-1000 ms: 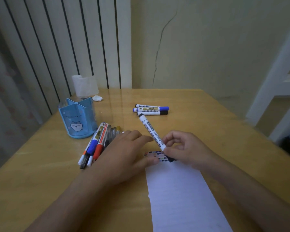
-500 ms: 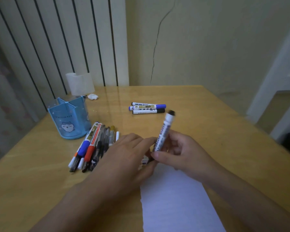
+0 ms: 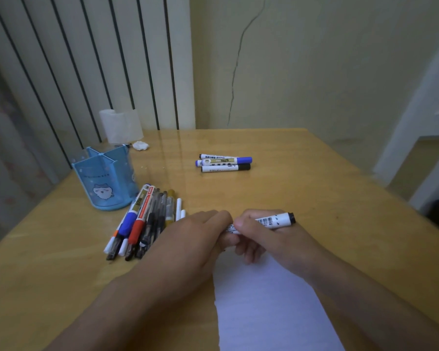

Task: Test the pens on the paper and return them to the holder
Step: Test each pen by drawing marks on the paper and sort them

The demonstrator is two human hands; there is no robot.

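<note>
A white marker (image 3: 271, 221) with a black end lies level just above the top edge of the white paper (image 3: 264, 312). My right hand (image 3: 264, 239) grips its barrel, black end pointing right. My left hand (image 3: 188, 239) has its fingers curled round the marker's left end, which is hidden. The blue pen holder (image 3: 104, 178) stands at the left with no pens showing in it. A pile of several pens (image 3: 145, 221) lies beside it, left of my left hand. Three markers (image 3: 223, 162) lie side by side farther back.
The wooden table (image 3: 327, 198) meets a wall at the back. A roll of tissue (image 3: 121, 125) and a crumpled tissue (image 3: 140, 145) sit behind the holder. A white frame stands off the table's right edge.
The marker left the paper, swung up and now lies level with its black end to the right. My left hand came off the paper and took the marker's left end.
</note>
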